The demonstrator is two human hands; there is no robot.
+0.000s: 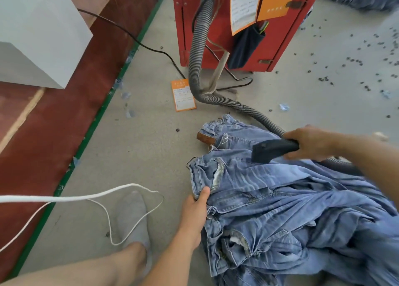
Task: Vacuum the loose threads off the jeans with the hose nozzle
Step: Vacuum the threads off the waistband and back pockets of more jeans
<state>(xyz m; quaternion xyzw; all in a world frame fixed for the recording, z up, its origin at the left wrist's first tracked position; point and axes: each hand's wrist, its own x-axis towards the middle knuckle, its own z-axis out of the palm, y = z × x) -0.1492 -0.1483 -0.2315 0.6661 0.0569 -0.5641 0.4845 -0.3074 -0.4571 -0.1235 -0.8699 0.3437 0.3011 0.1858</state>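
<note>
A heap of light blue denim jeans (280,199) lies rumpled on the grey concrete floor (151,145), filling the lower right of the view, with two waistbands turned toward the upper left; the farther one shows a brown leather patch (204,138). The right hand (311,142) is curled around the neck of the black plastic hose nozzle (273,149), gripping it just above the denim. The nozzle's long axis runs roughly right to left, and its wide flat mouth points left and slightly down, toward the waistband of the nearer pair; whether the mouth touches the cloth cannot be told. From behind the right hand the ribbed grey vacuum hose (198,54) curves away across the floor to the upper left and then climbs the side of a red metal cabinet (280,48), which carries orange and white paper sheets (246,5). The left hand (195,208) pinches the edge of the nearer waistband, thumb on top of the denim and fingers tucked under it. The two hands are well apart. An orange printed tag (183,95) lies on the floor near the hose's bend. A white cord (86,197) loops over a grey-socked foot (133,218) at lower left. Dark thread clumps (356,63) speckle the floor at right.
</note>
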